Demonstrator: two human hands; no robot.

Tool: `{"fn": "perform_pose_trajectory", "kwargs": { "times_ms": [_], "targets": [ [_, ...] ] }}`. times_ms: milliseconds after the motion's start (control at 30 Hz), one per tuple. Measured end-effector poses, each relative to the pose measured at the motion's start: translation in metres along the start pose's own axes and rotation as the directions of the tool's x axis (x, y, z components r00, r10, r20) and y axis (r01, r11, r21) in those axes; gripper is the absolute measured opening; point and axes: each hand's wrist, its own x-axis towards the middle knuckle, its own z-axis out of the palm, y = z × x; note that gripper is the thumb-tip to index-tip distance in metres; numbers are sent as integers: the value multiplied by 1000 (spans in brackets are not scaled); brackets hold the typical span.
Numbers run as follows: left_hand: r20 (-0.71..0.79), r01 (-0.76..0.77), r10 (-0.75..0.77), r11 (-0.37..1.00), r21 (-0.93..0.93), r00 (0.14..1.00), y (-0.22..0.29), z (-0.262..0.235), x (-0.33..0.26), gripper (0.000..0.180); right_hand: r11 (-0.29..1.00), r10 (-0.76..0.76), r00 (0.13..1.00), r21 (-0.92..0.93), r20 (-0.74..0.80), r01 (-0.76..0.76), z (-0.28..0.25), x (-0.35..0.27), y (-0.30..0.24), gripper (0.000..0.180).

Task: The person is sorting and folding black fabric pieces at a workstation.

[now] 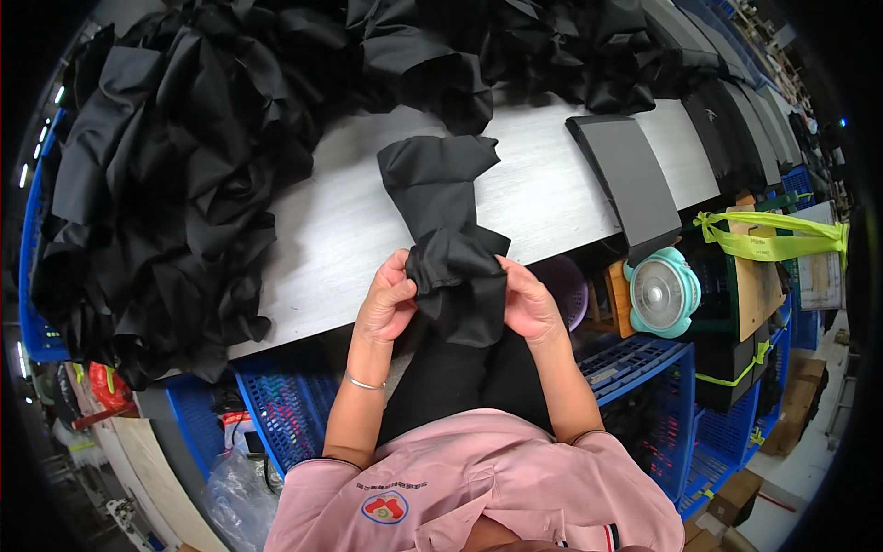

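A piece of black fabric (pixel 451 267) hangs over the near edge of the white table, its far end lying on the tabletop. My left hand (pixel 387 299) pinches its left side between thumb and fingers. On the opposite side, my right hand (pixel 529 299) grips the fabric's right edge. The cloth is bunched and folded between both hands, above my lap. Some of my fingertips are hidden behind it.
A large heap of black fabric pieces (pixel 184 175) covers the table's left and far side. Flat stacked dark panels (pixel 630 170) lie at right on the white table (pixel 345 198). A small turquoise fan (pixel 662 293) and blue plastic crates (pixel 635 368) stand beside me.
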Motion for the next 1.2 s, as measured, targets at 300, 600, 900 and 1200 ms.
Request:
{"fn": "perform_pose_trajectory", "kwargs": {
  "times_ms": [300, 600, 900, 1200],
  "targets": [
    [-154, -227, 344, 835, 502, 926, 0, 18, -3, 23, 467, -382, 924, -866, -17, 178, 66, 10, 23, 22],
    [-300, -175, 653, 559, 811, 695, -4, 31, -4, 23, -87, -780, 617, -995, 103, 57, 41, 11, 23, 44],
    [-190, -114, 648, 397, 911, 737, 5, 16, -21, 43, 211, -528, 845, -977, -84, 35, 2, -3, -23, 63],
    [-134, -248, 674, 439, 863, 726, -7, 56, -31, 55, -520, -841, 469, -648, 270, -557, -56, -67, -154, 57]
  ]
}}
